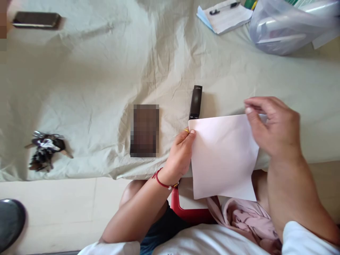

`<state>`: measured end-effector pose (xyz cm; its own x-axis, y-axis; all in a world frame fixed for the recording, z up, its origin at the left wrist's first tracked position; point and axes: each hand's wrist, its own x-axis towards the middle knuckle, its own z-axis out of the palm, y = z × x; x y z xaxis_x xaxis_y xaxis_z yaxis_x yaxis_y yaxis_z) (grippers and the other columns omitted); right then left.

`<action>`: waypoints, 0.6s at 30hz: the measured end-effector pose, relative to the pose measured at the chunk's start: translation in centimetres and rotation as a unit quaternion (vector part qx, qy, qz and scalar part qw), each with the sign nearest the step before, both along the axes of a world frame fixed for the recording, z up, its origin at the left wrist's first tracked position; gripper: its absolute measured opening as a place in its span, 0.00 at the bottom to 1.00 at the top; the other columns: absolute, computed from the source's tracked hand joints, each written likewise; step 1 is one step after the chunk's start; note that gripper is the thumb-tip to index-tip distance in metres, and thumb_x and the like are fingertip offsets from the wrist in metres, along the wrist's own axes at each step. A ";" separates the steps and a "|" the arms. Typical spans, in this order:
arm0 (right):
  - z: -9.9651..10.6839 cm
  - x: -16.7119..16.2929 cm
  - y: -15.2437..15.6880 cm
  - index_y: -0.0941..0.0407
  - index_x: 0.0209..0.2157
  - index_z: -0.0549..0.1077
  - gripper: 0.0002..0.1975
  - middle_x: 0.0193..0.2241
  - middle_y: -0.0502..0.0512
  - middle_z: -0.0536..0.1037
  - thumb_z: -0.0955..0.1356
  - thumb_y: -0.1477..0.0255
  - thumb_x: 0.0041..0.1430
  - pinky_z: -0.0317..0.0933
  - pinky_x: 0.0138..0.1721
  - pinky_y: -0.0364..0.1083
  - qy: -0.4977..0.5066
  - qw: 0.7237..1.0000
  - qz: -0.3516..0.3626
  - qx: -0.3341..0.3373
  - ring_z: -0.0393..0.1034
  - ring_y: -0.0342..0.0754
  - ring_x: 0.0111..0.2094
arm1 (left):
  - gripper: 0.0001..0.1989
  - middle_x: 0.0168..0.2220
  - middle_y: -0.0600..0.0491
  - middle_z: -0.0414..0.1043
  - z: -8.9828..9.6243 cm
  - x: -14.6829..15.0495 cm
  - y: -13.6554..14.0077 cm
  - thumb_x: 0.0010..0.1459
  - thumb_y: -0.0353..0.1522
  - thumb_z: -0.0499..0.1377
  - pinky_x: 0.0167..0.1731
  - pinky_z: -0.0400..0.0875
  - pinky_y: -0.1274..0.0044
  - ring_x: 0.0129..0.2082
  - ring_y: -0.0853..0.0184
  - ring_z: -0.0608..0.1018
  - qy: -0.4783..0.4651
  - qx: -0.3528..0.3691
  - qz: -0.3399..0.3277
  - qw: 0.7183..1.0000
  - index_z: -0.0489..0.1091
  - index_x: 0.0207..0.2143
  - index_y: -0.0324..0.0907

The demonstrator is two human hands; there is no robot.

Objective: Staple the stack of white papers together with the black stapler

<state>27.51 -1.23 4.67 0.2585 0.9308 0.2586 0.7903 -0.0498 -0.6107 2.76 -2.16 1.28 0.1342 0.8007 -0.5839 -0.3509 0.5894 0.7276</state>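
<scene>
A pale sheet of paper (221,157) is held up over the table's front edge. My left hand (180,154) pinches its left edge near the top corner; a red bracelet sits on that wrist. My right hand (275,125) grips the paper's top right corner between thumb and fingers. Just behind the paper a slim black stapler-like object (196,102) lies on the cloth.
A wrinkled pale cloth (106,71) covers the table. On it lie a blurred dark rectangle (145,130), a bunch of keys (45,150), a dark phone (35,19), papers with a pen (225,16) and a plastic bag (292,26). A red stool (190,212) is below me.
</scene>
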 end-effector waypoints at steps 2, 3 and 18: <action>0.5 -2.3 -0.1 0.49 0.51 0.84 0.14 0.54 0.57 0.86 0.67 0.63 0.74 0.74 0.64 0.61 -0.059 0.994 0.085 0.025 0.82 0.58 0.56 | 0.16 0.38 0.53 0.79 -0.1 0.2 -0.1 0.61 0.44 0.73 0.39 0.75 0.77 0.37 0.67 0.77 -0.013 0.016 0.003 1.000 0.78 0.38 0.42; 0.6 -3.4 -0.2 0.49 0.51 0.84 0.15 0.55 0.57 0.85 0.66 0.65 0.74 0.71 0.67 0.64 -0.091 0.989 0.105 0.041 0.80 0.61 0.59 | 0.15 0.39 0.53 0.78 -0.1 0.2 -0.2 0.61 0.44 0.73 0.39 0.74 0.77 0.37 0.67 0.77 -0.018 0.027 0.003 0.999 0.78 0.38 0.42; -1.7 -8.0 -0.5 0.55 0.56 0.83 0.17 0.54 0.57 0.87 0.63 0.72 0.80 0.68 0.68 0.60 -0.201 0.954 0.222 0.013 0.75 0.59 0.66 | 0.15 0.45 0.49 0.82 -0.8 1.1 -1.6 0.73 0.46 0.63 0.51 0.75 0.72 0.47 0.62 0.81 -0.020 0.078 -0.035 0.996 0.78 0.45 0.44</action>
<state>19.53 -1.76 2.98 -0.2853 0.9174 0.2775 0.9005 0.3557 -0.2502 3.85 -3.76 0.52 0.2126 0.8697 -0.4456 -0.3437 0.4934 0.7990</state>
